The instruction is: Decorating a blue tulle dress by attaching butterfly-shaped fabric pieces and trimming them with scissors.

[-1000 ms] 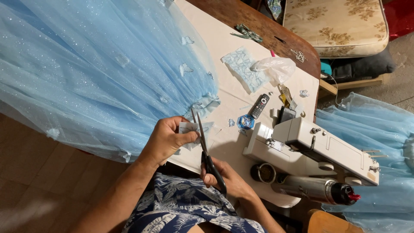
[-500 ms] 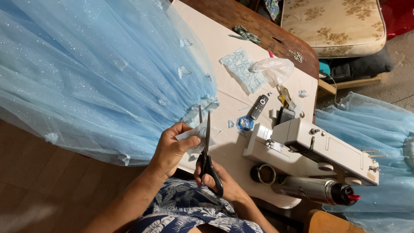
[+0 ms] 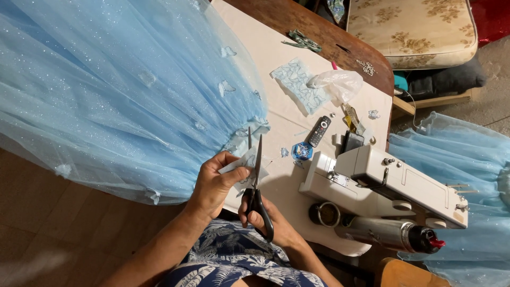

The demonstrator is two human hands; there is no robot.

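My left hand (image 3: 212, 183) pinches a small pale-blue lace piece (image 3: 240, 163) near the table's front edge. Black-handled scissors (image 3: 256, 192) are gripped by my right hand (image 3: 268, 218), their blades apart and pointing away from me, right beside the lace piece. A wide light-blue glittery tulle skirt (image 3: 117, 90) spreads over the table's left side and hangs off its edge, just beyond my left hand.
A white sewing machine (image 3: 382, 183) stands at the right with a metal flask (image 3: 385, 235) before it. On the cream-covered table (image 3: 276, 58) lie a remote control (image 3: 319, 131), a blue lace patch (image 3: 300, 85), a clear plastic bag (image 3: 337, 82) and a round blue item (image 3: 302, 151). More tulle (image 3: 467, 175) lies far right.
Both hands rose slightly toward the table. The scissors turned more upright and their blades parted beside the lace piece in my left hand.
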